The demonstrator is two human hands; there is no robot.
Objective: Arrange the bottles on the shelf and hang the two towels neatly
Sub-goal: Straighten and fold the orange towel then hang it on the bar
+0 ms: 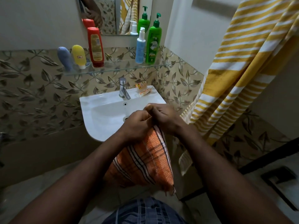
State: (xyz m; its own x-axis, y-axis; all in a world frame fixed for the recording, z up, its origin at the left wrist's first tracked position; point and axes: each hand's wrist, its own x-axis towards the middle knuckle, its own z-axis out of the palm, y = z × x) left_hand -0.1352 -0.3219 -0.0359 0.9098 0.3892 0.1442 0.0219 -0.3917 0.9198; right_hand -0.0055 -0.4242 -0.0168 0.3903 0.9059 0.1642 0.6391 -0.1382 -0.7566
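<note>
The left hand (137, 122) and right hand (162, 118) are pinching the orange towel (145, 160) at its top edge in front of the sink (90, 101), fingers curled on the cloth, probably squaring its corners to hang it beside the yellow towel (234, 78).

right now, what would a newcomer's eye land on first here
The orange woven towel with black and white stripes, pinched at its top by the left hand and right hand before the white ceramic sink, comes first. Then the big yellow and white striped towel hanging at the right, and the red plastic bottle and tall green pump bottle on the clear glass shelf above.
</note>
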